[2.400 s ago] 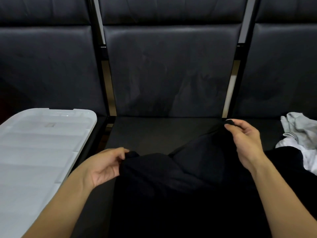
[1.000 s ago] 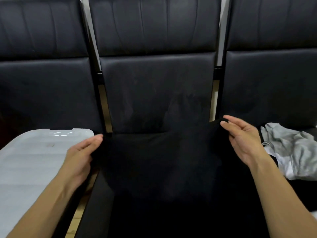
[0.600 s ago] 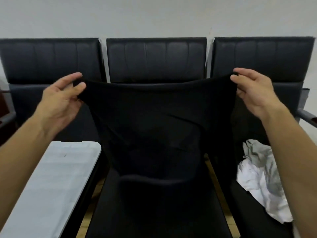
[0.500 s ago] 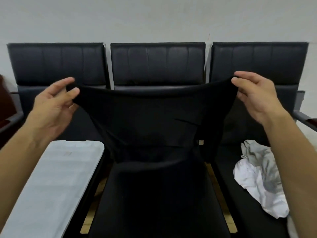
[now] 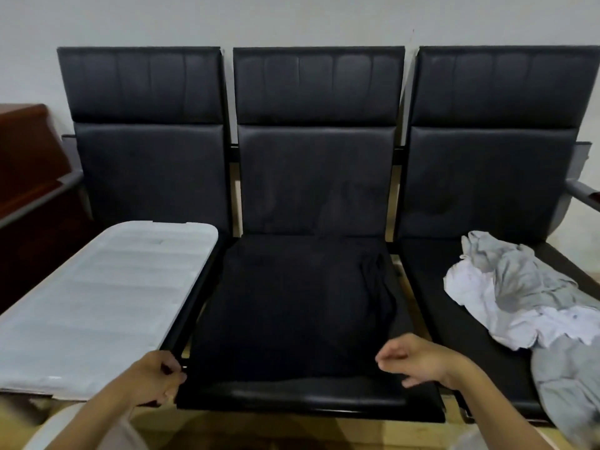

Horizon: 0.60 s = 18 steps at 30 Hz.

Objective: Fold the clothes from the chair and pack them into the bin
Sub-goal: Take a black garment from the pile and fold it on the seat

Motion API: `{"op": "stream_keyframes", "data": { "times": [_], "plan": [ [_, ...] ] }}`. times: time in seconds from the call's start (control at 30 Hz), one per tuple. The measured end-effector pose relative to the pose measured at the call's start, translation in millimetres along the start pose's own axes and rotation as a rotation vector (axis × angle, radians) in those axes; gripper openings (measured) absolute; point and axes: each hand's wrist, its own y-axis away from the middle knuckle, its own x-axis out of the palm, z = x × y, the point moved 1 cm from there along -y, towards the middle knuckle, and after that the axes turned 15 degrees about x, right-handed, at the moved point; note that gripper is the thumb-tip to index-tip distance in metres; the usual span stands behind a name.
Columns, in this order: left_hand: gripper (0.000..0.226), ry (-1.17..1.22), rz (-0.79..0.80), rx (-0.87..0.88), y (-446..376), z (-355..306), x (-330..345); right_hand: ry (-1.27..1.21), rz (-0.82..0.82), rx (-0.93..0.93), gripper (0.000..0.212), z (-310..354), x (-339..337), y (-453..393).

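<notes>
Head camera: the left hand [image 5: 152, 378] pinches the near left corner of a black garment [image 5: 292, 306] spread flat on the middle chair seat [image 5: 308, 396]; the right hand [image 5: 418, 362] hovers loosely curled at the near right edge, gripping nothing. Smoothing the bunched right side before folding looks wise. White bin lid [image 5: 104, 293] lies left; grey and white clothes [image 5: 519, 293] wait right.

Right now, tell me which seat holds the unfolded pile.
The right seat: grey and white clothes lie heaped there; the middle holds a spread black garment.
</notes>
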Motion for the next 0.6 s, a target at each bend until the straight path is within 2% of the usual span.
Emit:
{"op": "stream_keyframes", "data": {
  "times": [0.1, 0.23, 0.3, 0.4, 0.47, 0.53, 0.6],
  "plan": [
    [0.008, -0.303, 0.061, 0.085, -12, -3, 7, -0.035, -0.088, 0.023, 0.019, -1, -7, -17],
    [0.008, -0.451, -0.042, 0.25, -35, -34, 29, 0.027, -0.363, 0.034, 0.016, 13, -31, -56],
    [0.027, -0.478, -0.042, 0.263, -51, -43, 37, 0.082, -0.475, 0.056, 0.028, 28, -40, -73],
    [0.062, -0.46, 0.022, 0.173, -76, -34, 40, 0.124, -0.566, 0.085, 0.066, 49, -38, -98],
    [0.077, -0.446, 0.085, 0.117, -88, -21, 39, 0.204, -0.614, 0.124, 0.075, 55, -30, -106],
    [0.073, -0.415, 0.073, 0.096, -90, -15, 38, 0.272, -0.626, 0.145, 0.064, 58, -22, -113],
    [0.057, -0.389, 0.018, 0.094, -89, -17, 38, 0.267, -0.613, 0.122, 0.042, 62, -16, -115]
  ]
}}
